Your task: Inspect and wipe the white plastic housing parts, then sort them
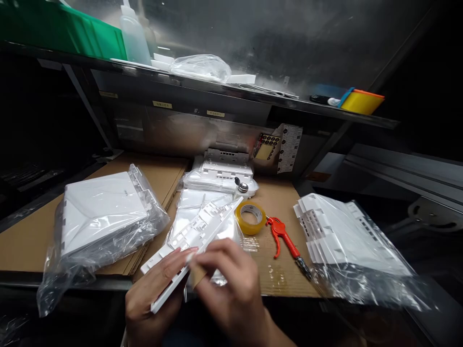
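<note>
My left hand [159, 294] is wrapped round a long white plastic housing part [202, 226], which is held tilted above the bench, its ribbed and slotted inner side showing. Against the part's near edge, my right hand [231, 274] has its fingers pinched together. Something white shows at those fingertips and a tan patch just below; what they are is unclear. Beneath the part lies a stack of clear plastic bags [186, 205]. A roll of yellow tape [250, 218] and a red air blow gun [284, 238] lie right of it.
Bagged white panels lie at left [104, 207] and right [343, 236]. Another white part [227, 164] rests on bags behind, near a small pump-top bottle [241, 188]. Cardboard [289, 274] covers the bench. Overhead, a shelf [246, 94] carries a green bin [68, 29] and a squeeze bottle [134, 36].
</note>
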### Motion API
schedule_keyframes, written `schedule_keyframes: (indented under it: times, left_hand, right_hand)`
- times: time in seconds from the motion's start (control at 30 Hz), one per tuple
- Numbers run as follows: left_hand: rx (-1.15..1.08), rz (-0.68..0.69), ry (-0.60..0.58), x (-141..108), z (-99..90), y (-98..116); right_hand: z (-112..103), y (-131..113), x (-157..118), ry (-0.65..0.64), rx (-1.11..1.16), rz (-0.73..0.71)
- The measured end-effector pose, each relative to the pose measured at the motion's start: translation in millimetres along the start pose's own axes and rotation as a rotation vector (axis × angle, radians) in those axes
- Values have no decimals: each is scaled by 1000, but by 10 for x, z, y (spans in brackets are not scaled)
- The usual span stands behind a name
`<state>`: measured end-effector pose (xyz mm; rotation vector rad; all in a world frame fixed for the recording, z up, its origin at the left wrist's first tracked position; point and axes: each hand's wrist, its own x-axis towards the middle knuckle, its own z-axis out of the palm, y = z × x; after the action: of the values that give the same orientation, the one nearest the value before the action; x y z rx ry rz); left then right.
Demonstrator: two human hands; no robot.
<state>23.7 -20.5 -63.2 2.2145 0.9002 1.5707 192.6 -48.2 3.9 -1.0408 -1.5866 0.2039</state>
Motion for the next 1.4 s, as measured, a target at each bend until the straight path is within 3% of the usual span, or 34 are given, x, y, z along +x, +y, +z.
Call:
schedule_keyframes:
  times: [0.07,0.13,0.23,0.37,0.43,0.6,0.67,0.73,0.87,0.97,1.03,1.13,1.2,1.27,1.33,1.4]
  left_hand:
    - [-31,-4,-12,-2,-11,4]
    - [-14,-4,48,3,-5,32]
    - [26,-4,150,15,28,103]
    - [39,-11,135,34,61,155]
    - [49,25,125,52,65,139]
    - [13,95,70,88,53,48]
    - [6,104,39,84,41,34]
    - [9,80,36,67,23,45]
    - [24,-3,28,26,-28,91]
    - [-10,-10,-11,48,-82,85]
    - [-17,14,-77,113,-121,51]
    - [-77,65,-215,268,-166,-33]
    - [-152,77,-299,363,-164,-94]
    - [-185,104,-338,411,-117,-139]
    - [-159,48,-245,399,-21,-139]
    - [-238,-239,11,352,103,-80]
  right_hand:
    - [37,-44,-39,-27,38,-75]
    - [-17,10,4,20,12,-50]
    - [-266,245,185,169,-87,68]
    - [-528,476,336,314,-203,146]
    - [-490,432,275,286,-200,130]
    - [-167,93,-35,71,-84,-42]
    - [-154,82,-55,57,-62,-55]
    - [-272,224,18,107,-76,1]
    - [-745,714,260,303,-254,184]
    - [-1021,810,315,415,-244,315]
    - [-1064,664,251,363,-35,377]
    - [-953,351,77,-11,369,474]
    - [-849,234,-27,-206,454,505]
    - [-770,231,-96,-237,393,488]
    - [-717,298,-142,-175,325,439]
    - [-669,375,-192,-89,287,384]
